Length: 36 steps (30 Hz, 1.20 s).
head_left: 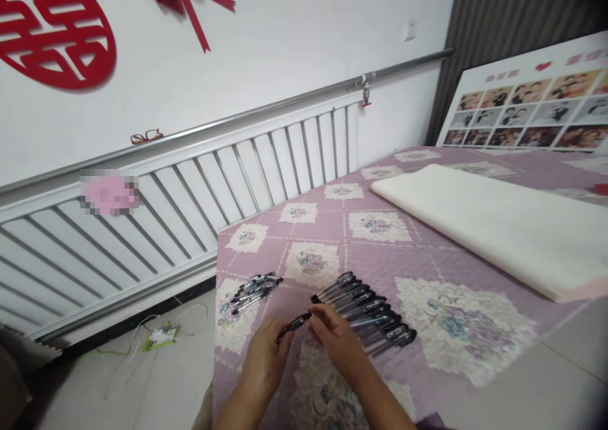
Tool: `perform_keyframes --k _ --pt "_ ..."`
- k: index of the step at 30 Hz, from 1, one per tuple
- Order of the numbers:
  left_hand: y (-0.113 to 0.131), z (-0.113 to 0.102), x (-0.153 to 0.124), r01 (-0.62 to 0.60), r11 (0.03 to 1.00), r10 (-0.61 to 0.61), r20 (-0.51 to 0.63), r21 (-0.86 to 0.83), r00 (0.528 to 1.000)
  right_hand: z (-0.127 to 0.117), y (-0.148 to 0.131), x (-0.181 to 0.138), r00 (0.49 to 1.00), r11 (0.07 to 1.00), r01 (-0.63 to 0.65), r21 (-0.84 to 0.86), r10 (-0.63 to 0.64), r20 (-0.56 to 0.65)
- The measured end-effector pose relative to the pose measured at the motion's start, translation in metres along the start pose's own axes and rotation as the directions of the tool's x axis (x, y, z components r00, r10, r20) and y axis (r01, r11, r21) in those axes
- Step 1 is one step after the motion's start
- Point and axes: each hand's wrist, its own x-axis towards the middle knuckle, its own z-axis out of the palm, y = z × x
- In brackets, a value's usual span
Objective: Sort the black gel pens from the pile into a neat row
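Between my two hands is a dark pen [298, 322], tilted up toward the right. My left hand [266, 353] is closed around its lower end. At the upper end, the fingertips of my right hand [333, 336] pinch close together on the pen. Beside and partly behind my right hand lies a row of capped black gel pens [375, 315], clear-barrelled and set side by side. A smaller loose pile of thin clear-and-black pen pieces [256, 290], perhaps refills, rests beyond my left hand.
A purple flowered cloth [327, 227] covers the table. On its right side lies a large folded cream sheet [494, 221]. A white radiator [247, 170] stands behind the table's left edge, with glasses [147, 137] above it. A power strip [161, 337] with cords is on the floor.
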Motion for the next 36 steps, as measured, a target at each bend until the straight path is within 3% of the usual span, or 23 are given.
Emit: perform_keyframes --k 6,11,15,21,29,33,36 --pt "0.018 0.023 0.042 -0.054 0.998 0.053 0.022 0.043 0.998 -0.042 -0.018 -0.003 0.954 0.998 0.068 0.007 -0.063 -0.293" --pt "0.049 0.048 0.078 -0.062 0.974 0.038 0.113 0.217 0.993 -0.081 -0.024 -0.007 0.836 0.988 0.109 -0.109 -0.151 -0.528" --pt "0.066 0.07 0.1 -0.051 0.947 -0.003 0.166 0.317 0.986 -0.105 -0.025 -0.011 0.765 0.983 0.065 -0.172 -0.16 -0.623" --pt "0.07 0.093 0.116 -0.07 0.923 -0.027 0.246 0.378 0.969 -0.115 -0.029 -0.019 0.77 0.978 0.055 -0.199 -0.169 -0.615" --pt "0.07 0.096 0.116 -0.124 0.915 0.008 0.289 0.384 0.957 -0.122 -0.032 -0.022 0.8 0.958 0.046 -0.283 -0.205 -0.563" --pt "0.069 0.087 0.103 -0.129 0.922 0.038 0.247 0.365 0.968 -0.126 -0.028 -0.024 0.833 0.86 -0.009 -0.51 -0.276 -0.48" --pt "0.063 0.077 0.082 -0.153 0.938 0.087 0.215 0.311 0.973 -0.13 -0.02 -0.025 0.844 0.707 -0.015 -0.707 -0.371 -0.387"
